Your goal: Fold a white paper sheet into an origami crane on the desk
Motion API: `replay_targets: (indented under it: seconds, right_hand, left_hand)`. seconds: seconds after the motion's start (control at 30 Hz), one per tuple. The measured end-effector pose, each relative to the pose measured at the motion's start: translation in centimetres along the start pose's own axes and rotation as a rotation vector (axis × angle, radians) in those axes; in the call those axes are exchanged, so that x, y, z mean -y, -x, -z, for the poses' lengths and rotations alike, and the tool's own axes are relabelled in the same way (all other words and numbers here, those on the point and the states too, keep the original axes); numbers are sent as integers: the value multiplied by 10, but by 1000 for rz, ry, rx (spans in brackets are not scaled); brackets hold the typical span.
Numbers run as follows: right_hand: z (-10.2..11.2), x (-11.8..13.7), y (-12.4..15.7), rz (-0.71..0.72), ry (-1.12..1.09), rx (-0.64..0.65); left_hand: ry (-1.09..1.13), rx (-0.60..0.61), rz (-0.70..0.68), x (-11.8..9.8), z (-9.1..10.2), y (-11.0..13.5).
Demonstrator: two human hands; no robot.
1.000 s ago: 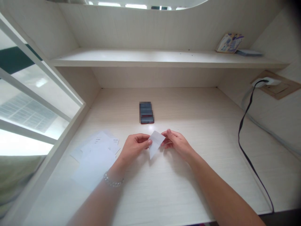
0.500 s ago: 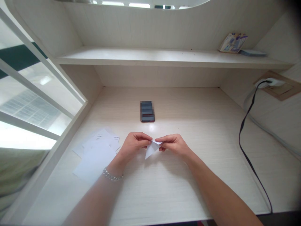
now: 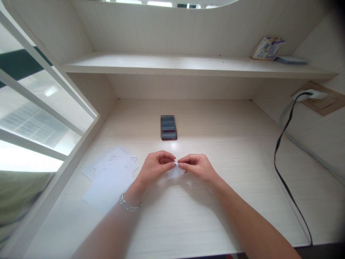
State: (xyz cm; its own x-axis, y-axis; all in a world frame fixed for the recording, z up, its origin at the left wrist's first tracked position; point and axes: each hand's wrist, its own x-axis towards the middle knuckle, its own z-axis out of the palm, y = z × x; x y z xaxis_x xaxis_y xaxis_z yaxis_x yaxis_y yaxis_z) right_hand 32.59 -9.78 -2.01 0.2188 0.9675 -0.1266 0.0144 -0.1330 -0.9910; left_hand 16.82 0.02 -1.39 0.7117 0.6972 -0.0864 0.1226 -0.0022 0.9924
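Both hands meet over the middle of a pale wooden desk (image 3: pixel 215 201). My left hand (image 3: pixel 155 168), with a bracelet at the wrist, pinches the top edge of a small white slip of paper (image 3: pixel 174 173). My right hand (image 3: pixel 198 167) pinches the same edge from the other side, fingertips almost touching those of the left. The slip hangs down between the hands, partly hidden by them.
A dark phone (image 3: pixel 168 127) lies farther back at the centre. Several white paper sheets (image 3: pixel 109 178) lie at the left. A black cable (image 3: pixel 281 158) runs from a wall socket (image 3: pixel 309 95) down the right side. A printed box (image 3: pixel 267 48) stands on the shelf.
The slip, held up and open between the hands a second ago, has been turned down and drawn together. The fingertips of both hands have closed in on its top edge.
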Motion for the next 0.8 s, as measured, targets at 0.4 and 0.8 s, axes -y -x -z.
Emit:
replay_targets:
  seconds: [0.4,0.8]
  right_hand:
    - [-8,-2,1,-11,0,-111]
    - [-11,-5,-1,-68,-83,-83]
  left_hand:
    - [36,-3,3,4,-2,-2]
    - [70,-12,16,7,-5,-3]
